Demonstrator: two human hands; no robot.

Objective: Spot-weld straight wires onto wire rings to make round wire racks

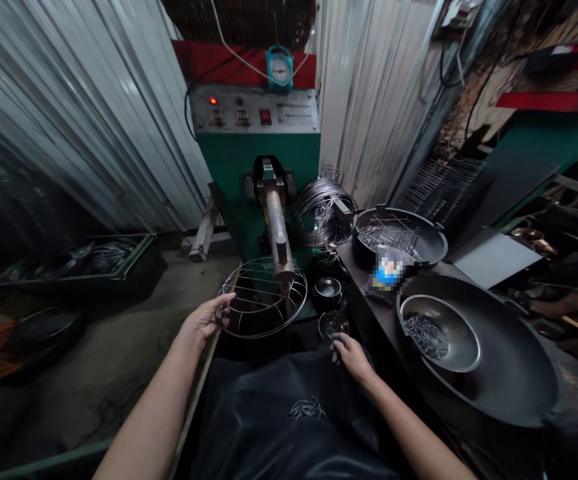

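Observation:
My left hand (211, 317) pinches the rim of a round wire rack (269, 331) at its left side. This rack has two wire rings, short uprights between them and straight wires across the top. Its right part sits beneath the metal electrode arm (279, 230) of a green spot welder (223, 160). My right hand (349, 357) is over my lap with thumb and forefinger closed together; a thin bit seems to show at the tips, too small to name. A small metal bowl (333, 323) is just beyond it. Short curved wire pieces (306, 409) lie on the dark apron (253, 400).
On the right bench stand a large black pan (513, 373), a steel bowl (461, 333) of small wire pieces, and another pan (431, 243) with wire parts. Wire rings (321, 213) hang beside the welder. A green-rimmed bin (136, 257) of wire stands left.

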